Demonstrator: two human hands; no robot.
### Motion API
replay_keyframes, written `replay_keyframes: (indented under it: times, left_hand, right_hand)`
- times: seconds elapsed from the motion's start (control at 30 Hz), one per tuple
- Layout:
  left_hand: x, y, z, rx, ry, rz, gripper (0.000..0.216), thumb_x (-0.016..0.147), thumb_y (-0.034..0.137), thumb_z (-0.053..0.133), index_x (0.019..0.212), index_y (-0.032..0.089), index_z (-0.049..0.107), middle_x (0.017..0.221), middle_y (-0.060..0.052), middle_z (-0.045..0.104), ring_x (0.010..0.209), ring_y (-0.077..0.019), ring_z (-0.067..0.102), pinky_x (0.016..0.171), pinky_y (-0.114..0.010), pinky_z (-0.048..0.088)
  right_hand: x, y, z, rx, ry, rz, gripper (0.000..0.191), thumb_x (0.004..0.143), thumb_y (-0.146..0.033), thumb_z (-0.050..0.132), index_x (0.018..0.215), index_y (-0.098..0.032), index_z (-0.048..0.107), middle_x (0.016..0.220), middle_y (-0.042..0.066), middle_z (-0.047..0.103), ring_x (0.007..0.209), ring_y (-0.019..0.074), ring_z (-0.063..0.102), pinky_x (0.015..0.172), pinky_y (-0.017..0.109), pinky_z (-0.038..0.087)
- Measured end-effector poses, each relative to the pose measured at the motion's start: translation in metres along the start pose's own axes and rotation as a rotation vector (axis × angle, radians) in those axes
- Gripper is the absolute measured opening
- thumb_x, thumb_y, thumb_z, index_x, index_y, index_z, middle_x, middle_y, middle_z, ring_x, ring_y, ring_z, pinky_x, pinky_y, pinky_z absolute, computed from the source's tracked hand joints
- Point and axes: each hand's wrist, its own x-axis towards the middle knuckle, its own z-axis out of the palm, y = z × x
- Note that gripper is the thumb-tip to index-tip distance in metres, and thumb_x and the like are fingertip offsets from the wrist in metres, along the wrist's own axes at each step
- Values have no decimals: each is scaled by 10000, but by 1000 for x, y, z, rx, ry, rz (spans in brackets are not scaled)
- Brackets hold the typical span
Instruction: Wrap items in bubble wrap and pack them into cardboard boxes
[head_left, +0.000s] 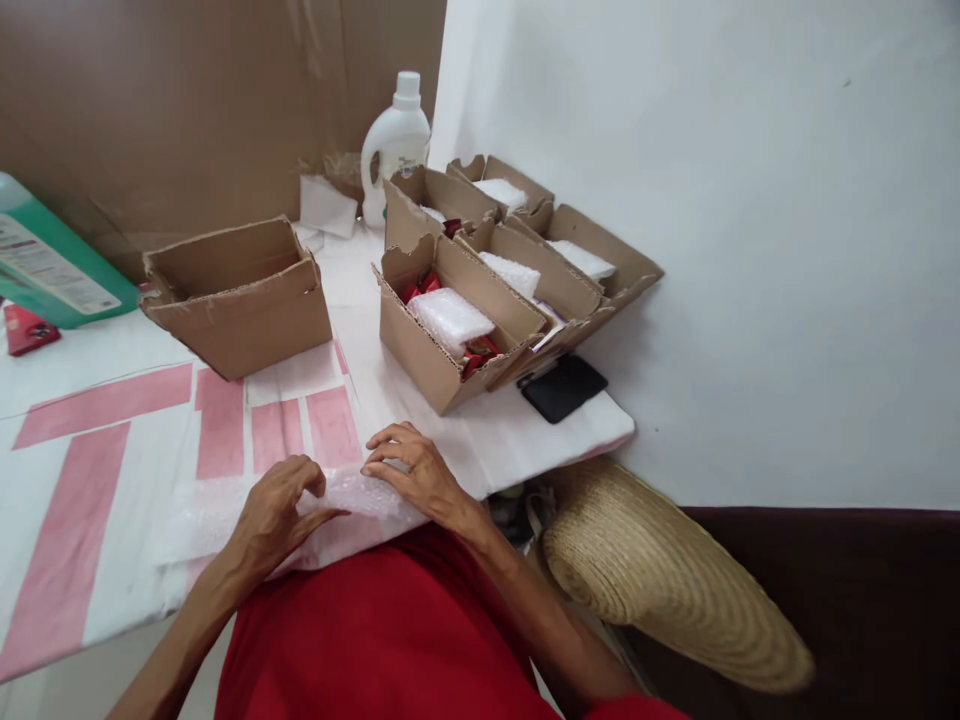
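Observation:
A sheet of clear bubble wrap (360, 492) lies along the table's front edge, close to my body. My left hand (289, 505) grips it loosely, with the thumb stretched along the wrap and the fingers bent above. At the wrap's right part, my right hand (420, 475) has curved fingers and thumb on its upper edge. Whether anything lies inside the wrap cannot be made out. Beyond my hands, an open cardboard box (262, 325) stands at left; its bottom is hidden. A nearer box (420, 365) at right contains a bubble-wrapped packet (452, 318) and red packets (480, 352).
Several more open boxes (517, 240) with white wrapped packets crowd against the wall. A white jug (397, 150) stands behind them. A black phone (564, 388) lies near the right edge. A green bottle (64, 265) leans at far left. Below the table is a straw hat (660, 570).

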Motion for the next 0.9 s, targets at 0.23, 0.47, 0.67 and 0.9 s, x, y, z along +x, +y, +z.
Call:
replay_keyframes:
  times: [0.23,0.47,0.67,0.9]
  left_hand:
    - [-3,11,-5,139,110,69,161,941,269,619,820,220,524,735,30,578,663,-128,544,640,-260,423]
    - [-5,4,-5,107,71,66,134,964,254,568,840,218,534,747,27,589,677,-129,559,643,-259,435]
    - [-5,5,-8,226,106,131,105,949,246,610,853,216,578,765,16,636,695,-141,579,684,-282,439]
    - [-10,9,-15,287,175,180,103,948,185,589,1009,225,661,882,-15,730,774,-159,645,731,-304,475]
  right_hand:
    - [7,-15,-8,174,-157,216,167,929,-360,670,903,-211,741,929,20,733,896,177,660,817,292,466]
    - [-2,-24,-13,25,-281,2,233,832,-346,796,1036,-237,760,1073,49,755,1067,226,628,981,367,445]
    - [0,-31,-10,-95,-347,-32,247,996,-239,539,846,-198,732,875,40,731,875,188,621,864,326,435]
    - [-3,-25,-10,212,-412,206,347,983,-356,537,700,-184,642,723,-14,614,668,129,533,631,247,367]
